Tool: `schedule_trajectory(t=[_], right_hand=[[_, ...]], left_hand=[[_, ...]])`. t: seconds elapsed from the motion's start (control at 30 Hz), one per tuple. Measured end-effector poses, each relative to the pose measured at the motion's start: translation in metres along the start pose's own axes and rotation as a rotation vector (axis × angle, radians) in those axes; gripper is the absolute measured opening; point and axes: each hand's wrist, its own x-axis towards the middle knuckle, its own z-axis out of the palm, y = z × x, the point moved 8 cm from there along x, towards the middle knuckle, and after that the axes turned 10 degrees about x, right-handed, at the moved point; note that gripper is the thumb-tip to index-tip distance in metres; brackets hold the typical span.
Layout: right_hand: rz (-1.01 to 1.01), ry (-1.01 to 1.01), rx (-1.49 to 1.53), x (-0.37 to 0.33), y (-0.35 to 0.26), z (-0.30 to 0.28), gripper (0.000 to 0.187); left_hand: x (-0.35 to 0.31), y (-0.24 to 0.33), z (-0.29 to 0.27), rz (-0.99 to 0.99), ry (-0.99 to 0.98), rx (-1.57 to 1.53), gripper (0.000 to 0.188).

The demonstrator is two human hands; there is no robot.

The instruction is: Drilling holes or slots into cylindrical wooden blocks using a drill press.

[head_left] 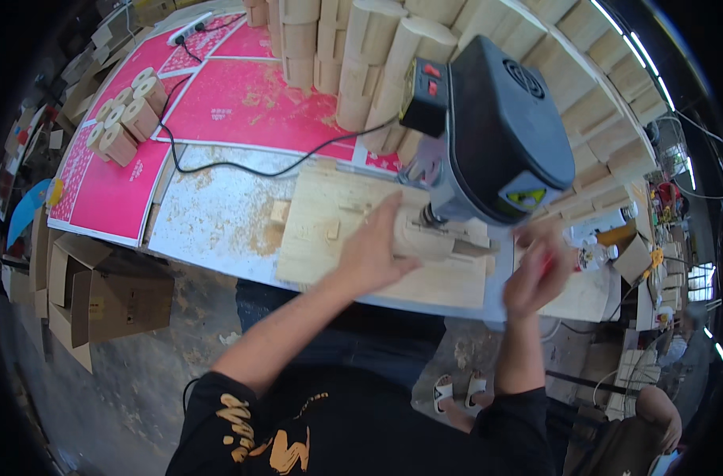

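We take this for a woodworking workshop. A drill press (508, 119) stands on the worktop (211, 170). Behind it we note pale wooden blocks (369, 63) stacked in rows; to the left, a cluster of wooden pieces with round holes (138, 119) sits on pink sheets (111, 198). We see sawdust (262, 226) scattered about, a power strip (191, 28), an open cardboard box (135, 300) on the grey floor (199, 349), strip lights (653, 72) at upper right.

Blk short-sleeved fabric tee (385, 432) w/ gold-tan print (292, 454) approx. 7 o'clock, incl. L sleeve (204, 408); dk fabric trousers (369, 339), 6 o'clock.
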Motion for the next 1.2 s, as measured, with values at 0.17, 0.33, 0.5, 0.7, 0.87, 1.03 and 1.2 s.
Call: schedule_trajectory(t=[0.17,0.33,0.5,0.7,0.87,1.03,1.2], right_hand=[[0.756,0.169,0.333,0.036,0.067,-0.009,0.052],[0.523,-0.698,-0.166,-0.082,0.053,0.038,0.047],[0.533,-0.505,-0.411,-0.081,0.031,0.007,0.031],[0.644,-0.55,-0.459,-0.095,0.038,-0.006,0.028],[0.665,-0.531,-0.395,-0.101,0.041,0.001,0.034],[0.673,-0.496,-0.417,-0.108,0.045,0.007,0.046],[0.791,-0.379,-0.466,-0.125,0.049,-0.01,0.053]], left_hand=[[0.008,-0.01,-0.004,0.008,-0.146,0.067,0.11],[-0.029,-0.012,-0.038,0.054,-0.148,0.123,0.094],[-0.097,-0.03,-0.13,0.238,0.146,0.284,0.069],[-0.16,-0.067,-0.208,0.605,0.66,0.786,0.066],[-0.148,-0.121,-0.266,0.313,0.545,1.04,0.065],[-0.129,-0.258,-0.361,-0.672,0.677,0.771,0.08],[-0.07,-0.332,-0.404,-0.712,0.803,0.706,0.075]])
